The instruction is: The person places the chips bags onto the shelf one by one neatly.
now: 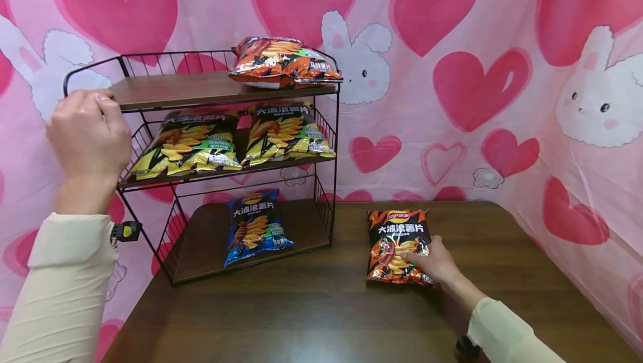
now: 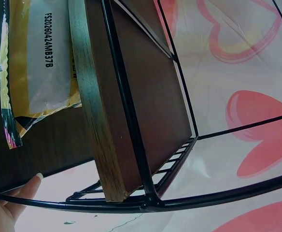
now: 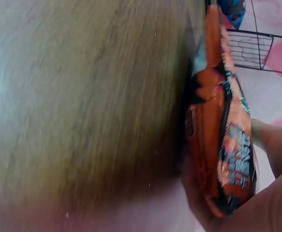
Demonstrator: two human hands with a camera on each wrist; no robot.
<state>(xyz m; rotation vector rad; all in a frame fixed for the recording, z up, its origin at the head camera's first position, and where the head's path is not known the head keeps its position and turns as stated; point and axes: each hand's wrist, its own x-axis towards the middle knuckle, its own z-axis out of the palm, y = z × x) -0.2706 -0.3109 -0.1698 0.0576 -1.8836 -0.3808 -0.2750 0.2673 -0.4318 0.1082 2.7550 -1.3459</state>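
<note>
My right hand (image 1: 436, 261) grips an orange-and-black bag of potato chips (image 1: 397, 243) by its right edge, thumb on the front and fingers behind. The right wrist view shows the same chip bag (image 3: 223, 130) edge-on, close over the wooden table. At the left, my left hand (image 1: 90, 134) is curled round the upper front corner of a black wire rack (image 1: 337, 145) with wooden shelves. In the left wrist view, fingertips (image 2: 32, 188) show at the black frame rail (image 2: 107, 205).
Another orange chip bag (image 1: 281, 61) lies on the top shelf's right end. Two yellow chip bags, a left one (image 1: 191, 142) and a right one (image 1: 283, 131), fill the middle shelf. A blue chip bag (image 1: 256, 229) lies on the bottom shelf. Pink heart-patterned cloth (image 1: 437, 100) hangs behind.
</note>
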